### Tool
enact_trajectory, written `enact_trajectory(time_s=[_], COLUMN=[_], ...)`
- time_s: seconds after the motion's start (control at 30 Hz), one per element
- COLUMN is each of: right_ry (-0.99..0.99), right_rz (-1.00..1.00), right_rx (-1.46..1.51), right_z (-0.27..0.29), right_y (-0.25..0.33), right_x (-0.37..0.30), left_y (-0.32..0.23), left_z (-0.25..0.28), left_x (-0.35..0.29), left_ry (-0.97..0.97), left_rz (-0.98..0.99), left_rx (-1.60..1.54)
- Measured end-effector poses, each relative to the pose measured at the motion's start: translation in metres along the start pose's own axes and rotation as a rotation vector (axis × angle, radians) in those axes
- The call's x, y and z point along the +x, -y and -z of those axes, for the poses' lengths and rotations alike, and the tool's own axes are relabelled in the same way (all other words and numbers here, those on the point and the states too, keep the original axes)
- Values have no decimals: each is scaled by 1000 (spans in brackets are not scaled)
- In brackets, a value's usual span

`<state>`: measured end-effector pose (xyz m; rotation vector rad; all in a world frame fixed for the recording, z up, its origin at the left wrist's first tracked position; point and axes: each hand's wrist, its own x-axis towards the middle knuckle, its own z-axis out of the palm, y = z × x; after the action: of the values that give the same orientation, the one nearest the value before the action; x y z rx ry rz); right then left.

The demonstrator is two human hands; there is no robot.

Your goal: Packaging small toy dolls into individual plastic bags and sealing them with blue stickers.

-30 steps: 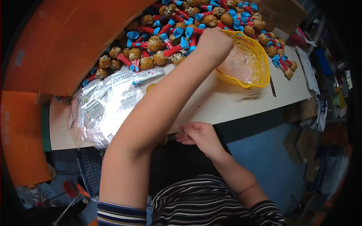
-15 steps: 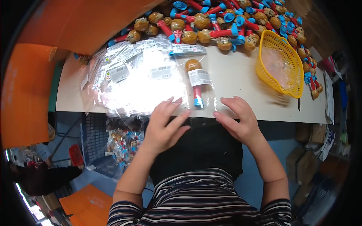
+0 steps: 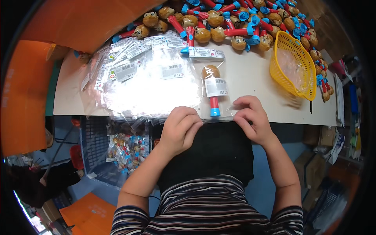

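A clear plastic bag (image 3: 225, 88) lies at the table's near edge. Inside it is a red toy (image 3: 214, 102) with a round brown head and a blue base, partly covered by a white printed label. My left hand (image 3: 178, 131) is closed, thumb and fingers pinching the bag's near left corner. At the near right corner, my right hand (image 3: 253, 121) has thumb and forefinger closed on the bag's edge. Left of this bag, a spread of flat clear bags (image 3: 149, 90) with labels overlaps on the table, glaring with reflected light.
Many similar toys (image 3: 215, 33) are heaped along the far side. A yellow basket (image 3: 276, 74) stands at right on the table (image 3: 254, 84). Below left, a blue crate (image 3: 92, 145) holds bagged toys (image 3: 127, 150). An orange sheet (image 3: 27, 94) hangs at left; a person (image 3: 39, 178) is beyond.
Both hands have closed from spread fingers onto the near corners of the bag. The bag with its toy has shifted slightly right and nearer.
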<state>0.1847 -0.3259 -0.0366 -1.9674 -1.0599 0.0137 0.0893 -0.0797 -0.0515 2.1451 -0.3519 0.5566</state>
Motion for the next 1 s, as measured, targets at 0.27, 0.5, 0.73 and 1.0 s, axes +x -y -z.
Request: enact_trajectory(time_s=[0.27,0.5,0.73,1.0], right_ry=[34,1,-115,-215], right_rz=[-465,-807,-861,-866], right_rx=[265,726,891,933], right_z=[1,-1,-1,-12], right_y=[24,15,24,21], right_x=[7,5,11,4], left_y=[-14,-32,-25,-18], left_z=[-7,-1,-3,-6], left_x=[11,25,35,28], left_ry=[56,166,54,-8], left_rz=[220,829,857,808], left_rx=[73,-254,-615,-739])
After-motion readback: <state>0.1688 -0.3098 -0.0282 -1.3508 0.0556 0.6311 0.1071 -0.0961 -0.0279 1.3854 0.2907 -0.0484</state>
